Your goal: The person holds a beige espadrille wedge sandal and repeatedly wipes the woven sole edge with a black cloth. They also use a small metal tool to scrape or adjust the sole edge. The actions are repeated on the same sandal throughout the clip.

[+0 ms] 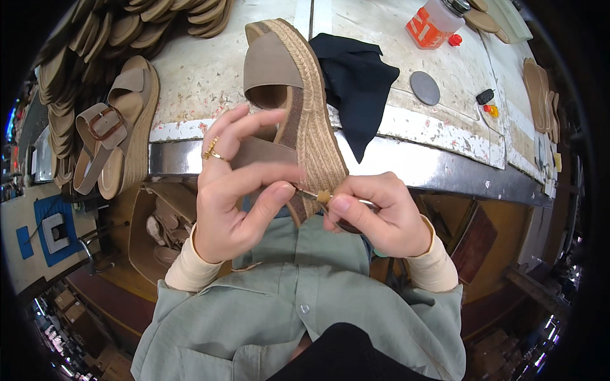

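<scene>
A tan espadrille wedge sandal [311,117] with a braided rope sole lies toe-away over the table's front edge, its heel end toward my body. Beside its heel my right hand [381,216] is closed on a thin metal tool [365,202] with a small tan lump near its front. My left hand [238,184], wearing gold rings, hovers at the sandal's strap with fingers spread. Its index finger is slightly blurred, and the thumb tip lies close to the thin dark end of the tool. Whether the thumb touches it I cannot tell.
At the left stand a finished buckled sandal [121,127] and stacked soles [82,38]. Right of the wedge lie a black cloth [352,82], a grey disc [424,87] and a red-labelled bottle [435,25]. Below the table edge is a box of shoes [143,235].
</scene>
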Demonstrator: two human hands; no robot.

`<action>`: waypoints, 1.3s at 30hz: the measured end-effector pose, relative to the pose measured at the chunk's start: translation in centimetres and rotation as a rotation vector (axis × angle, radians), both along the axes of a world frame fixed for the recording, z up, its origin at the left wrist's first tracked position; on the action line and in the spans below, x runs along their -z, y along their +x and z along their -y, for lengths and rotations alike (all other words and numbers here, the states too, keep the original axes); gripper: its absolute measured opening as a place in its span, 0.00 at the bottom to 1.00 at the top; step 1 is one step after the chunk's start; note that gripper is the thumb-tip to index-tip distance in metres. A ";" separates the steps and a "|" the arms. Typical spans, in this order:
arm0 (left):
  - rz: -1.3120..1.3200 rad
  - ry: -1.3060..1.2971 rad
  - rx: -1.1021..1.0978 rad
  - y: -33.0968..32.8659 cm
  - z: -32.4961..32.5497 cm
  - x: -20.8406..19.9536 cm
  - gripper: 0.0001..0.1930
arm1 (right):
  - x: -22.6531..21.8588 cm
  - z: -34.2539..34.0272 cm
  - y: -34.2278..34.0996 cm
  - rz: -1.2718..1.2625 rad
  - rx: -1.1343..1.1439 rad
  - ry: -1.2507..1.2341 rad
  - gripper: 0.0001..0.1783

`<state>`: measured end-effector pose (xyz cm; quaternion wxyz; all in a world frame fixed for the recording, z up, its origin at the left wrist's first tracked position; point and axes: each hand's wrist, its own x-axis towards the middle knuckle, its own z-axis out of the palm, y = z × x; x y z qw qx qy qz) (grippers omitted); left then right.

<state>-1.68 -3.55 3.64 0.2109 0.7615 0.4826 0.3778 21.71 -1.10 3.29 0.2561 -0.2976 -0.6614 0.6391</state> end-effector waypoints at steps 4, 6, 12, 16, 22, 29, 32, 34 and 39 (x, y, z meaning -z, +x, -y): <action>0.074 0.027 -0.017 -0.1 0.3 0.7 0.07 | 0.0 0.0 -0.3 0.016 -0.033 0.051 0.14; 0.052 0.053 -0.042 -0.1 0.4 0.7 0.06 | 0.2 0.0 -0.2 0.010 -0.031 -0.020 0.15; 0.207 0.038 -0.196 -2.2 0.1 1.5 0.07 | 1.1 -2.1 0.5 0.016 0.209 -0.329 0.18; 0.191 0.042 -0.239 -1.8 -0.5 1.3 0.10 | 1.1 -3.3 0.6 0.129 0.130 -0.322 0.20; 0.001 0.017 -0.190 0.4 -1.8 1.2 0.29 | 1.3 -3.3 0.2 0.084 0.158 -0.414 0.20; -0.187 -0.017 -0.224 1.4 -2.3 2.0 0.31 | 0.9 -3.8 0.0 0.116 0.139 -0.398 0.19; -0.160 -0.028 -0.225 1.4 -2.3 2.1 0.29 | 0.9 -3.9 0.0 0.164 0.124 -0.312 0.19; -0.153 -0.027 -0.226 1.4 -2.3 2.1 0.28 | 1.0 -4.0 0.0 0.182 0.110 -0.248 0.19; -0.140 -0.045 -0.203 1.2 -2.6 2.0 0.26 | 1.1 -3.9 -0.3 0.178 0.140 -0.137 0.19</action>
